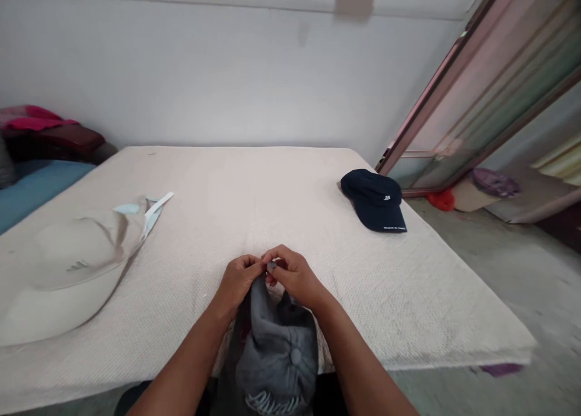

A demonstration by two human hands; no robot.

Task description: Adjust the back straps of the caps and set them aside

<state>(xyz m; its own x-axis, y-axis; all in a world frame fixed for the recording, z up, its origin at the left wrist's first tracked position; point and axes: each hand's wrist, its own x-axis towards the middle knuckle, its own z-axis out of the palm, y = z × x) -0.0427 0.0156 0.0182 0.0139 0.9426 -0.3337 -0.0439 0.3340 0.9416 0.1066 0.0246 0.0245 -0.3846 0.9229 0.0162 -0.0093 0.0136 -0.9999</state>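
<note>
A grey baseball cap (281, 349) with a button on its crown and pale stitched lettering lies at the near edge of the bed, its back strap end pointing away from me. My left hand (239, 280) pinches one end of the strap. Close against it, my right hand (295, 277) pinches the other end, with a small dark buckle or tab (271, 265) at its fingertips. Exactly how the strap and buckle meet is hidden by the fingers.
A navy cap (372, 195) rests at the right of the pale bed cover (236, 192). On the left lies a beige sun hat (77, 258) with a white strap. A wall stands behind; a glass sliding door (458, 101) is at the right.
</note>
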